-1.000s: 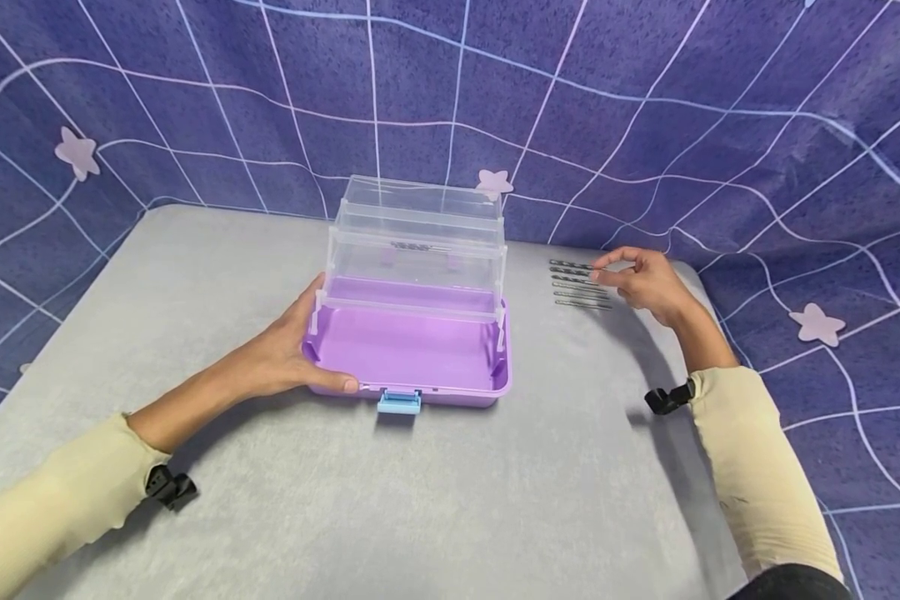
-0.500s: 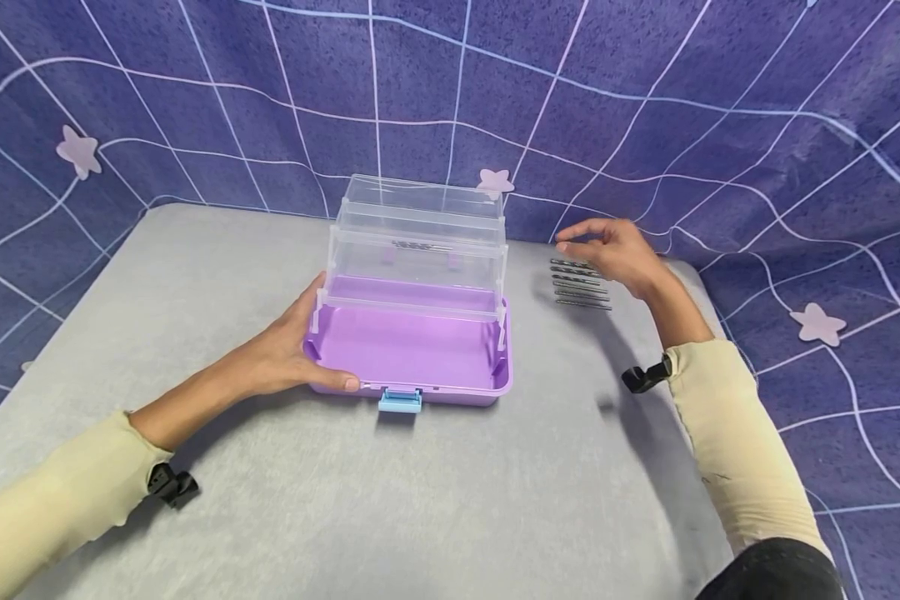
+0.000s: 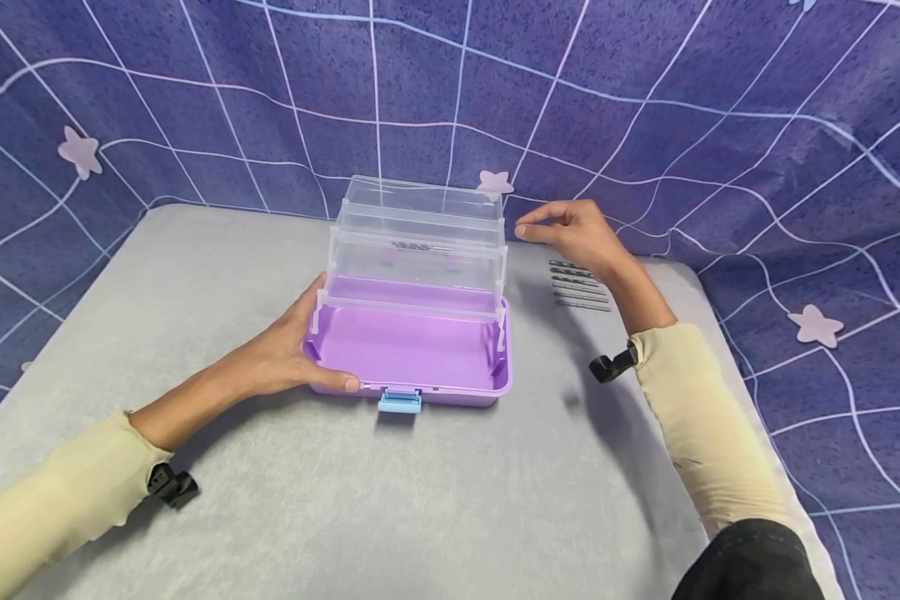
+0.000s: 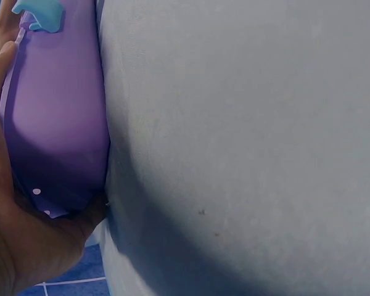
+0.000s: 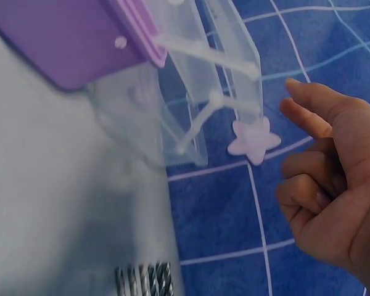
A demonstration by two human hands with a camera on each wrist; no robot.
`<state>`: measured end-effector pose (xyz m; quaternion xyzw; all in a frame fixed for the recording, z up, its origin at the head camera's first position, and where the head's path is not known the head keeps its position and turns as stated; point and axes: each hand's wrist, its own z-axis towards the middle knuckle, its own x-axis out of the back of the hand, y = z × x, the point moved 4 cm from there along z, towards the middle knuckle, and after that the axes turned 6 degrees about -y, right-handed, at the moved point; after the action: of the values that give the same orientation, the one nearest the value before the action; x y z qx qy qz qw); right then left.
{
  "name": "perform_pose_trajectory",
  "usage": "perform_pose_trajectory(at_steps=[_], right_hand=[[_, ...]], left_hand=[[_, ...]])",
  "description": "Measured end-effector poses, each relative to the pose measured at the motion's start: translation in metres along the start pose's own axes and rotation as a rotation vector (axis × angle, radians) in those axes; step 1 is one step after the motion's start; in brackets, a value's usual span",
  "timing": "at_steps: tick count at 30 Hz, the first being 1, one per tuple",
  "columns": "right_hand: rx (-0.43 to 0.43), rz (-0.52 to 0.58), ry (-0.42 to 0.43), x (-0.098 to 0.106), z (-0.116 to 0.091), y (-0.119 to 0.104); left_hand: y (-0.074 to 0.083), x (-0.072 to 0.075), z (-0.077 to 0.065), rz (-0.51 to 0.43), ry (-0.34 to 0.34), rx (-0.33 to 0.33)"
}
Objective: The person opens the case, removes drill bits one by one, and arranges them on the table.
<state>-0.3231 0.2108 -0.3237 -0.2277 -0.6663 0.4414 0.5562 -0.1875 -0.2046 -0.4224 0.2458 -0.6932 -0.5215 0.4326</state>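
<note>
My left hand (image 3: 285, 354) grips the left end of an open purple tool box (image 3: 412, 396), its thumb lying over the front rim near the light blue latch (image 3: 400, 402). Clear trays (image 3: 416, 225) stand raised above the box, and a few drill bits (image 3: 420, 246) show through them. Beyond the box's right side, my right hand (image 3: 573, 237) hovers with thumb and forefinger close together. The right wrist view shows its other fingers curled; whether something thin is between the fingertips cannot be made out. Several drill bits (image 3: 579, 293) lie in a row on the table below it.
The grey table (image 3: 420, 500) runs back to a purple-blue curtain (image 3: 420, 83) patterned with a pale grid and stars. Its back edge is close behind the raised trays and the row of bits.
From over the row of drill bits, my right hand has lifted and moved left toward the raised trays. My left hand and the tool box have stayed in place.
</note>
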Motion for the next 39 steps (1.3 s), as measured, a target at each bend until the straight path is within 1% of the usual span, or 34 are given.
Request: perform_pose_trajectory(at_steps=[6, 10, 17, 24, 28, 34, 39], right_hand=[[0.048, 0.031, -0.019, -0.015, 0.011, -0.015], [0.074, 0.021, -0.042, -0.027, 0.017, -0.026], [0.131, -0.084, -0.092, -0.047, 0.027, -0.043], [0.111, -0.222, -0.138, -0.061, 0.037, -0.056], [0.108, -0.279, -0.167, -0.066, 0.041, -0.061], [0.116, -0.318, -0.221, -0.069, 0.049, -0.065], [0.113, -0.356, -0.244, -0.069, 0.054, -0.067]], left_hand=[[0.000, 0.000, 0.000, -0.006, -0.001, 0.009], [0.000, 0.001, -0.001, 0.016, 0.008, 0.022], [0.000, -0.001, -0.001, -0.011, 0.001, 0.016], [0.001, -0.001, -0.001, 0.005, -0.002, 0.028], [0.001, 0.000, -0.001, 0.019, -0.012, 0.035], [0.000, 0.000, -0.002, 0.019, -0.010, 0.043], [0.000, 0.000, -0.001, 0.022, -0.013, 0.039]])
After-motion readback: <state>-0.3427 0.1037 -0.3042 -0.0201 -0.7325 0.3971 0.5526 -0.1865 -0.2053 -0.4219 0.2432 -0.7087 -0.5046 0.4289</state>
